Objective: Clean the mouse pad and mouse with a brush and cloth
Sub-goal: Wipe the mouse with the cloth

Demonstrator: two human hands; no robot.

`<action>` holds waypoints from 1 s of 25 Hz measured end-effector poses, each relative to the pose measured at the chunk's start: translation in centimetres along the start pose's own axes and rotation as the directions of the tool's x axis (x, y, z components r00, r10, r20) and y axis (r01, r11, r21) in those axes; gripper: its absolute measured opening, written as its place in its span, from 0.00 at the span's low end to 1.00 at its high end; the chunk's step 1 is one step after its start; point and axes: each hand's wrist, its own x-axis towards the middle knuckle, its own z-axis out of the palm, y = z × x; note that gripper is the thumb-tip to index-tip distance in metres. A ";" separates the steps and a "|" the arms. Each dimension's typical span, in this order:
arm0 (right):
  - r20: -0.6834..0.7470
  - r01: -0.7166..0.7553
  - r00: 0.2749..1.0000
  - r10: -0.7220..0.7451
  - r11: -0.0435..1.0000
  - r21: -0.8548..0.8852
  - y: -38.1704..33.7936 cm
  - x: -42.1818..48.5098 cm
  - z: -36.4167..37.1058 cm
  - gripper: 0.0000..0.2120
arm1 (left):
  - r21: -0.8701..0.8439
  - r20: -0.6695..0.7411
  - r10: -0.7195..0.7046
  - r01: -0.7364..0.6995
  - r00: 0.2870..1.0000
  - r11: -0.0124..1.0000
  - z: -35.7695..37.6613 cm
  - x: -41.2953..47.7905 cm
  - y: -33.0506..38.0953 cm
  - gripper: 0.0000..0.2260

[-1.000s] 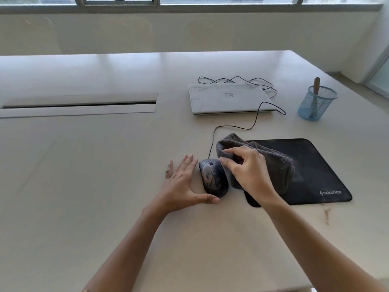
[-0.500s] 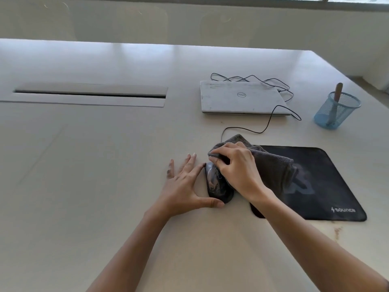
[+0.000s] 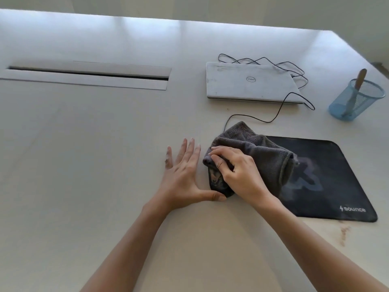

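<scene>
**Cloth [image 3: 263,148] Comes Down Over Mouse [image 3: 216,183]**

Shifted from beside the mouse a second ago, the right hand [image 3: 242,175] now presses the cloth onto it at centre frame, fingers curled into the fabric. Left hand [image 3: 183,182] lies flat, fingers spread, thumb bracing the mouse. Mouse pad [image 3: 336,175] lies at right; wiping looks under way.

The left hand [image 3: 182,180] lay flat, fingers spread; the right hand [image 3: 240,174] gripped the cloth [image 3: 263,148] with curled fingers.
</scene>
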 end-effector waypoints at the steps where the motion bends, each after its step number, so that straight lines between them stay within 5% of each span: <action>1: 0.002 0.015 1.000 -0.015 1.000 0.007 0.1 -0.1 -0.1 0.09 | 0.000 0.002 0.000 0.000 1.000 1.000 0.0 0.0 0.0 0.63; 10: 0.062 0.114 0.990 -0.124 0.983 0.143 0.9 -2.0 -1.2 0.10 | -0.001 0.037 -0.011 0.011 0.999 1.000 -0.2 0.1 0.1 0.63; 25: 0.066 0.311 0.948 -0.311 0.950 0.008 1.0 -4.2 -1.9 0.09 | -0.038 0.024 -0.010 0.010 1.000 0.999 -0.2 0.1 0.0 0.59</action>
